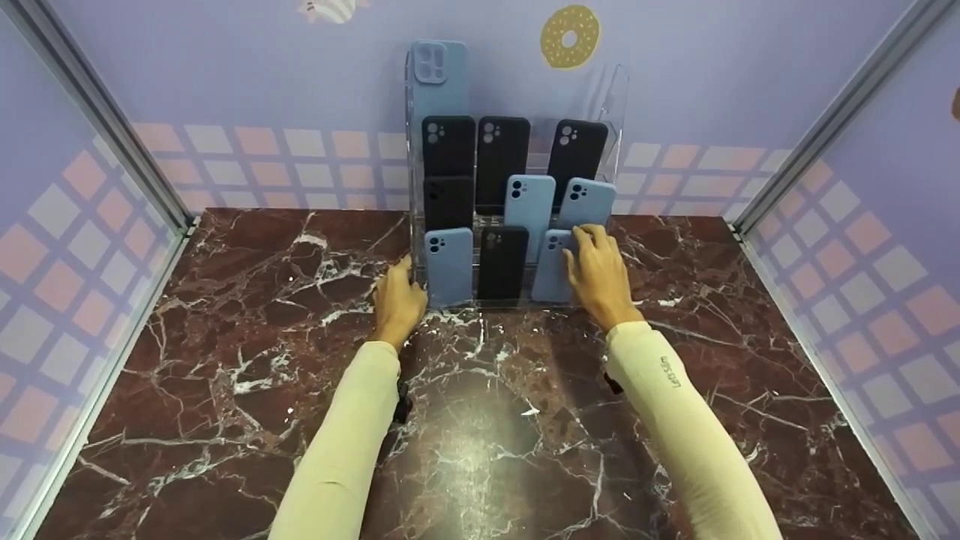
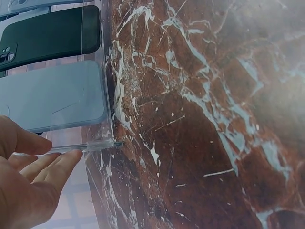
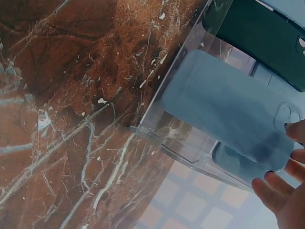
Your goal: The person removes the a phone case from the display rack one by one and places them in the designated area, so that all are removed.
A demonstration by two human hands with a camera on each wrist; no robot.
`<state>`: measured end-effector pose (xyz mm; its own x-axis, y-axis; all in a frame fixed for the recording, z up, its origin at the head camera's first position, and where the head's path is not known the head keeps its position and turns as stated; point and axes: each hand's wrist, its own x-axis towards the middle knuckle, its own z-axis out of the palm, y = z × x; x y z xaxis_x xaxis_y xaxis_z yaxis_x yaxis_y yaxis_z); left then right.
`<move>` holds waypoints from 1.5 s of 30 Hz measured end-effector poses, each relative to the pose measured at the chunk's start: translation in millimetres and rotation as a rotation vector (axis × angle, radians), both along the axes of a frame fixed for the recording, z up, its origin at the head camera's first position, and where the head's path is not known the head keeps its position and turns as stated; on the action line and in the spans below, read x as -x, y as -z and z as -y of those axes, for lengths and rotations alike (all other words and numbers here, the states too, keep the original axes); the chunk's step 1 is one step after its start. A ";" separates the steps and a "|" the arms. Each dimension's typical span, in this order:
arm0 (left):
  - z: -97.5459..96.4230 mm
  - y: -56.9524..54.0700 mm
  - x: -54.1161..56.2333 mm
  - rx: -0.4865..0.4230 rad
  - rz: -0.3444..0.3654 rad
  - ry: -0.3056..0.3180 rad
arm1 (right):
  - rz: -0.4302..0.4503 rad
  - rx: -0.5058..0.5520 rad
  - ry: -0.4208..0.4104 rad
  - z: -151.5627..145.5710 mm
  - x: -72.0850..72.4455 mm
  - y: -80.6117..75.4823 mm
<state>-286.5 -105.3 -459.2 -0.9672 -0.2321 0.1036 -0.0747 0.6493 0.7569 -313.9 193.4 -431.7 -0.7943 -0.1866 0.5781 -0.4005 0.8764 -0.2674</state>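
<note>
A clear tiered display rack (image 1: pixel 619 105) holds several blue and black phone cases. At its left side, my left hand (image 1: pixel 401 301) pinches the transparent side panel (image 2: pixel 71 148) between thumb and fingers. My right hand (image 1: pixel 600 274) holds the upper end of a blue phone case (image 1: pixel 551 270) in the front row at the right. In the right wrist view that blue case (image 3: pixel 219 102) leans at a slant inside the front ledge, with fingertips at its camera end. Beside it in the front row stand a black case (image 1: pixel 502 262) and another blue case (image 1: pixel 449 266).
Behind the front row stand more black cases (image 1: pixel 502 161) and blue cases (image 1: pixel 529 210). A larger blue case (image 1: pixel 450 90) with a square camera cutout rises at the back left. The rack sits on a dark red marbled table (image 1: pixel 262 420) against a patterned wall (image 1: pixel 300 90).
</note>
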 end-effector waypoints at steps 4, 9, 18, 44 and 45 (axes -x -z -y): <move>-2.6 -0.1 0.2 -0.015 0.004 -0.039 | -0.047 0.047 -0.031 -3.1 0.3 2.4; -4.5 0.7 0.5 -0.045 -0.007 -0.096 | -0.087 0.145 -0.072 -8.0 1.3 4.2; -2.2 0.2 3.0 -0.063 -0.042 -0.112 | -0.110 0.293 -0.119 -18.3 7.4 9.3; -1.5 1.8 3.3 -0.077 -0.011 -0.141 | -0.316 0.424 -0.294 -24.2 -13.9 -42.2; -1.1 2.0 3.3 -0.079 -0.011 -0.144 | -0.308 0.422 -0.305 -23.4 -16.2 -42.3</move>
<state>-289.7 -104.2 -461.2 -0.9223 -0.3757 0.0902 -0.1536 0.5707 0.8066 -297.7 216.8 -389.4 -0.5251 -0.0841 0.8469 -0.7312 0.5537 -0.3984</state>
